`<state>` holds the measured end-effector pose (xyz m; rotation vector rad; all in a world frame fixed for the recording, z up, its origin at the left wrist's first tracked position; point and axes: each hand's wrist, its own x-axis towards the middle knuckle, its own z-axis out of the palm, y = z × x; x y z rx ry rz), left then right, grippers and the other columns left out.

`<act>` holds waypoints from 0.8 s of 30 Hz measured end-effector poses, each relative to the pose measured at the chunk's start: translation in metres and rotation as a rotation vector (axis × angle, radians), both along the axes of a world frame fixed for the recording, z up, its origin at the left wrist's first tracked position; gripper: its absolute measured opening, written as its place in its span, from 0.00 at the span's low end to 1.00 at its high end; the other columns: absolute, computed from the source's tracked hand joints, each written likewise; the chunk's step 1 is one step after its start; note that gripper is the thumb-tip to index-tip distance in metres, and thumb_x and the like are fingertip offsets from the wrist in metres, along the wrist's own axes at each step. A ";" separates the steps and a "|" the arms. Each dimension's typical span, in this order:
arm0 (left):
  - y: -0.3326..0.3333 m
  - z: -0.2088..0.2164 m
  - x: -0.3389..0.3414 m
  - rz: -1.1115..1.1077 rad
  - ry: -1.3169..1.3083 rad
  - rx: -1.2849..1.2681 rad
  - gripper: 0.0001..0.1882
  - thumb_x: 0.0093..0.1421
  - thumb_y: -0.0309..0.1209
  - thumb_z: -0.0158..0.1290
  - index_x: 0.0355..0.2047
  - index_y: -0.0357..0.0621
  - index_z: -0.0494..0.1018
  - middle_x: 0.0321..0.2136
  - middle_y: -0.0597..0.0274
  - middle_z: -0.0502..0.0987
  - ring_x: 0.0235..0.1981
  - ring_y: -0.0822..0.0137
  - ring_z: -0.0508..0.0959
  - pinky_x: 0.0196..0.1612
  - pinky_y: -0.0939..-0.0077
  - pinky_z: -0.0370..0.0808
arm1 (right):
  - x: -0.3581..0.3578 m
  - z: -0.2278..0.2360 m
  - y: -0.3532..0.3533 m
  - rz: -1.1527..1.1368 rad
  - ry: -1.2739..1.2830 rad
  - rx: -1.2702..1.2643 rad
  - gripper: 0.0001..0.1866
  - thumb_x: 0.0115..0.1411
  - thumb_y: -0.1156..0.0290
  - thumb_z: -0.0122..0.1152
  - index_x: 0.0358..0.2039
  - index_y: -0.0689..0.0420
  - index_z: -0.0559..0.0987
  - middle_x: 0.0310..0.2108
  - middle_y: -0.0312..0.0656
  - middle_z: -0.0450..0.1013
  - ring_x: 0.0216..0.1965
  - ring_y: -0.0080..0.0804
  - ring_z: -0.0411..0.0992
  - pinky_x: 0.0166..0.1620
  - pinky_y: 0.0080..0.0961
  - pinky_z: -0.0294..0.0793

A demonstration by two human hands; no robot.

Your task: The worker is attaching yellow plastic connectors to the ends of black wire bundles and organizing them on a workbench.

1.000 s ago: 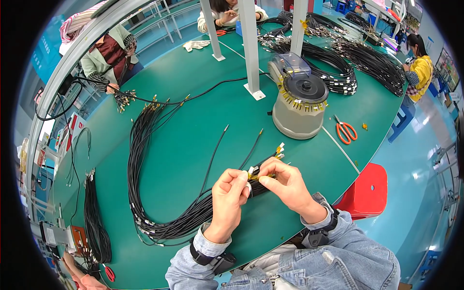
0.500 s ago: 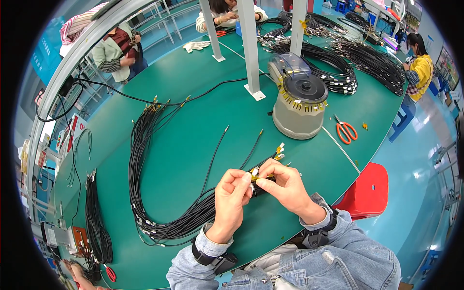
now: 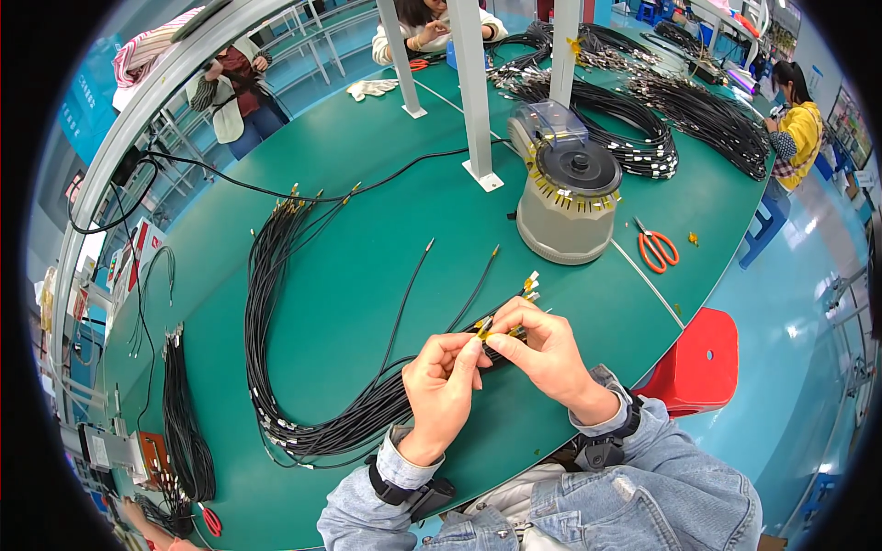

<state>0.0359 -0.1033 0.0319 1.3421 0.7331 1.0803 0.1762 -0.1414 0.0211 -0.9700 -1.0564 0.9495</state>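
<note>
Over the near edge of a long bundle of black cables (image 3: pixel 344 418), my left hand (image 3: pixel 441 390) and my right hand (image 3: pixel 542 354) meet fingertip to fingertip. Both are closed in a pinch on a cable end with yellow tape (image 3: pixel 484 334); the fingers hide part of it. The bundle curves from the far left of the green table toward my hands, with white labels and yellow-taped ends. Just beyond my hands, two single cable ends stick out. More taped, white-tagged cable ends (image 3: pixel 530 286) lie past my right fingers.
A round tape dispenser (image 3: pixel 565 207) with yellow strips stands beyond my hands. Orange-handled snips (image 3: pixel 657 248) lie to its right. Grey posts (image 3: pixel 473 101) rise from the table (image 3: pixel 331 275). A red stool (image 3: pixel 703 363) is at the right edge. Other people sit or stand around the table.
My fingers have shifted slightly on the cable end, and the white piece between them shows less. At the far left, a standing person has moved right.
</note>
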 end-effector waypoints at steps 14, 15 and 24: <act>-0.003 -0.002 0.000 -0.026 0.064 0.015 0.08 0.63 0.27 0.45 0.31 0.35 0.69 0.18 0.61 0.73 0.12 0.80 0.67 0.15 0.88 0.61 | -0.002 -0.002 0.003 -0.018 0.014 0.005 0.07 0.55 0.72 0.60 0.26 0.64 0.75 0.30 0.38 0.70 0.34 0.23 0.67 0.40 0.20 0.66; -0.003 -0.002 0.000 -0.032 0.053 0.003 0.08 0.63 0.28 0.45 0.31 0.35 0.69 0.17 0.62 0.73 0.12 0.80 0.66 0.15 0.88 0.61 | -0.002 -0.003 0.003 -0.013 0.017 0.004 0.07 0.55 0.72 0.60 0.26 0.64 0.75 0.30 0.38 0.69 0.34 0.23 0.67 0.40 0.20 0.66; 0.003 -0.003 -0.004 -0.179 -0.006 -0.120 0.10 0.65 0.31 0.42 0.31 0.37 0.69 0.16 0.64 0.72 0.12 0.81 0.64 0.14 0.89 0.59 | 0.001 -0.001 0.004 0.064 0.096 -0.001 0.07 0.55 0.72 0.60 0.29 0.64 0.75 0.30 0.37 0.68 0.33 0.22 0.67 0.39 0.19 0.67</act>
